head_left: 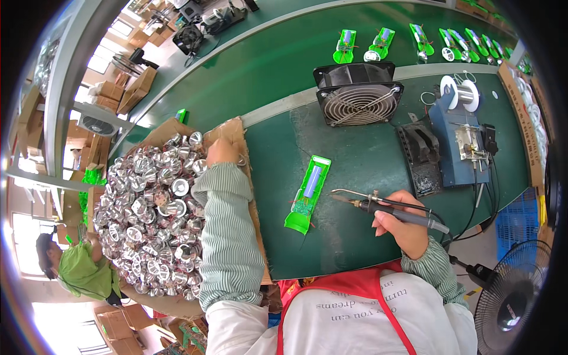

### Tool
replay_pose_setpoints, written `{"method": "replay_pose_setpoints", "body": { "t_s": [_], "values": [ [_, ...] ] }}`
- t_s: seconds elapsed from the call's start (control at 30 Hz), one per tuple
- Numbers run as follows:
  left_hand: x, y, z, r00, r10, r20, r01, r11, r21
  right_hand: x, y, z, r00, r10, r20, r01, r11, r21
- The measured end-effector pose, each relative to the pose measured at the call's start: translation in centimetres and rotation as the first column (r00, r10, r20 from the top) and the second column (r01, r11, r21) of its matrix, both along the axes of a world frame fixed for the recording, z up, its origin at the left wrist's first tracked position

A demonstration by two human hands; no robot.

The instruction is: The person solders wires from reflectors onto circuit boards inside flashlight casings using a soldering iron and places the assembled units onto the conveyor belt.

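My right hand (405, 228) is closed round the dark handle of a soldering iron (408, 217), which has a thin metal feed tube fixed beside its tip. The iron's tip points left, a little apart from a green plastic housing (306, 195) on the bench. In that housing lie a blue cylindrical cell (313, 182) and a small green circuit board (302, 206) with thin wires. My left hand (222, 152) is at the far right edge of a cardboard box heaped with shiny reflector cups (157, 207). Its fingers are curled, and what they hold is hidden.
Ahead stands a black fan (360, 97); to its right are a black iron stand (419, 157) and a blue solder feeder (458, 142) with a wire spool (460, 93). Several green housings line the far belt (266, 65). A floor fan (509, 307) is at right, a person (89, 269) at left.
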State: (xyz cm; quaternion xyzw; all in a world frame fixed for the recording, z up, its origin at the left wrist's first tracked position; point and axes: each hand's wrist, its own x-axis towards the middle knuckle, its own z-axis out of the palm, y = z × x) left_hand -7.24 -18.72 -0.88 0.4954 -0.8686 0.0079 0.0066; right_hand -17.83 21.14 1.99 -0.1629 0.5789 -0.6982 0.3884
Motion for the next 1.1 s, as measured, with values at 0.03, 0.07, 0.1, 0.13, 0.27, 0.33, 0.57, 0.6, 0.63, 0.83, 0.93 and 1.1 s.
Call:
{"method": "replay_pose_setpoints", "body": {
  "t_s": [0.03, 0.07, 0.1, 0.13, 0.27, 0.33, 0.57, 0.6, 0.63, 0.83, 0.93, 1.1],
  "values": [
    [-0.2, -0.1, -0.1, 0.998, -0.045, -0.037, 0.048, 0.997, 0.062, -0.1, 0.1, -0.1, 1.0, -0.01, 0.001, 0.01, 1.0, 0.011],
    [-0.1, 0.0, -0.2, 0.993, -0.1, -0.059, 0.103, 0.993, 0.06, -0.2, 0.1, -0.2, 1.0, -0.006, 0.002, 0.006, 1.0, 0.018],
    [0.3, 0.1, -0.2, 0.993, -0.104, -0.058, 0.108, 0.992, 0.07, -0.3, 0.1, -0.2, 1.0, -0.001, 0.004, 0.001, 1.0, 0.024],
    [0.7, 0.6, 0.3, 0.972, -0.142, -0.189, 0.167, 0.978, 0.123, -0.3, 0.0, -0.2, 1.0, -0.004, 0.008, 0.004, 0.999, 0.032],
    [2.9, 3.2, 1.4, 0.838, -0.111, -0.534, 0.281, 0.927, 0.249, -0.6, -0.2, -0.2, 1.0, 0.011, 0.008, -0.012, 1.0, 0.028],
    [3.8, 7.5, 3.7, 0.814, -0.092, -0.574, 0.295, 0.916, 0.272, -0.7, -0.3, 0.1, 0.999, 0.033, 0.01, -0.033, 0.999, 0.02],
    [6.9, 18.7, 2.9, 0.839, -0.17, -0.517, 0.363, 0.883, 0.299, -0.1, -1.1, 0.1, 0.986, 0.168, 0.008, -0.168, 0.986, -0.013],
    [7.0, 19.3, 2.6, 0.841, -0.161, -0.516, 0.372, 0.865, 0.336, 0.1, -1.5, 0.0, 0.983, 0.181, 0.014, -0.181, 0.983, -0.013],
    [7.0, 19.8, 2.4, 0.842, -0.155, -0.516, 0.367, 0.867, 0.338, 0.4, -1.8, 0.0, 0.98, 0.197, 0.018, -0.197, 0.98, -0.014],
    [7.2, 20.4, 0.8, 0.816, -0.121, -0.565, 0.358, 0.874, 0.329, 1.3, -3.3, -1.0, 0.976, 0.215, 0.034, -0.215, 0.977, -0.007],
    [7.3, 20.2, 0.9, 0.827, -0.096, -0.554, 0.348, 0.862, 0.369, 1.4, -3.8, -1.3, 0.974, 0.22, 0.044, -0.221, 0.975, 0.017],
    [7.3, 20.1, 0.9, 0.822, -0.079, -0.564, 0.347, 0.855, 0.385, 1.6, -4.1, -1.3, 0.973, 0.223, 0.057, -0.225, 0.974, 0.03]
  ]
}}
